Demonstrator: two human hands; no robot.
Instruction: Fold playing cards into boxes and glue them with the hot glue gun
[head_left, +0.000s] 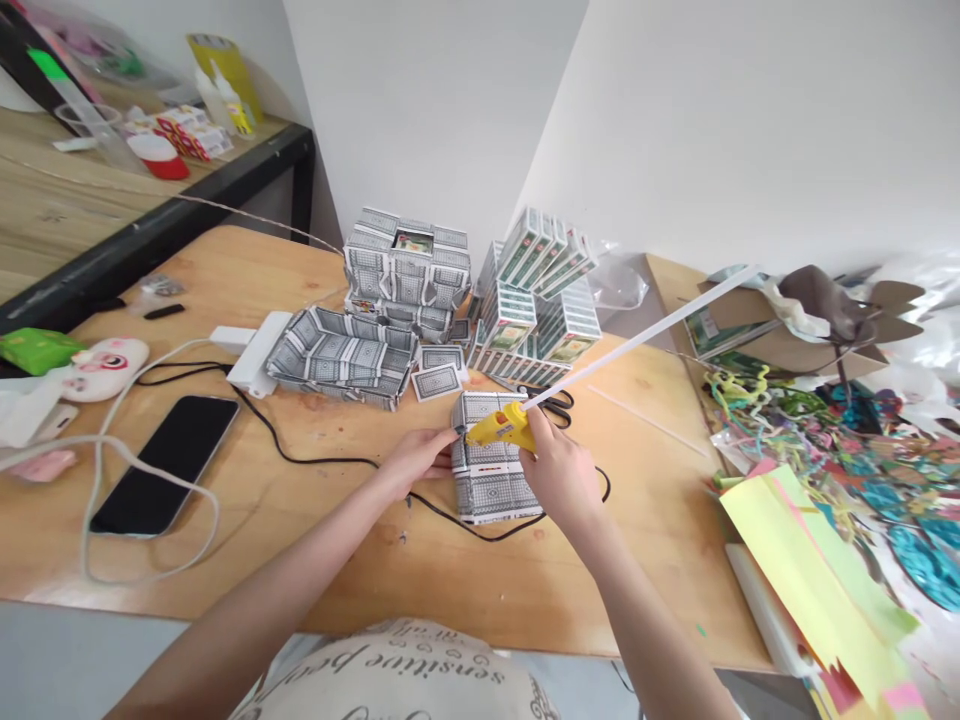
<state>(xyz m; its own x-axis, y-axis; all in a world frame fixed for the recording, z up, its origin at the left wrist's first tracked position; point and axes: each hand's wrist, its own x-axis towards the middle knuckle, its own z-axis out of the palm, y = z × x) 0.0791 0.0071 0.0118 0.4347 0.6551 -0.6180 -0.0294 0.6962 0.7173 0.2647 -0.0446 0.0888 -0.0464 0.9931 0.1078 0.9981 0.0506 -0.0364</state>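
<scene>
In my right hand [566,475] is a yellow hot glue gun [499,428], with a long white glue stick [637,338] poking out of its back. Its nozzle points left, at the left edge of a box-like piece covered in playing cards [495,492] lying on the table. My left hand [414,462] is at that same left edge, fingertips against the piece near the nozzle; whether they pinch anything is too small to tell. Behind it lie loose cards [437,381], an open card-covered tray [341,350] and a bigger card-covered box [409,262].
Stacked card packs [517,320] stand at the back, with black scissors [556,405] in front. A black cord [322,460] runs under the work. A power strip [260,355] and phone [166,465] lie left. Colourful scraps [840,430] and paper sheets [810,570] fill the right.
</scene>
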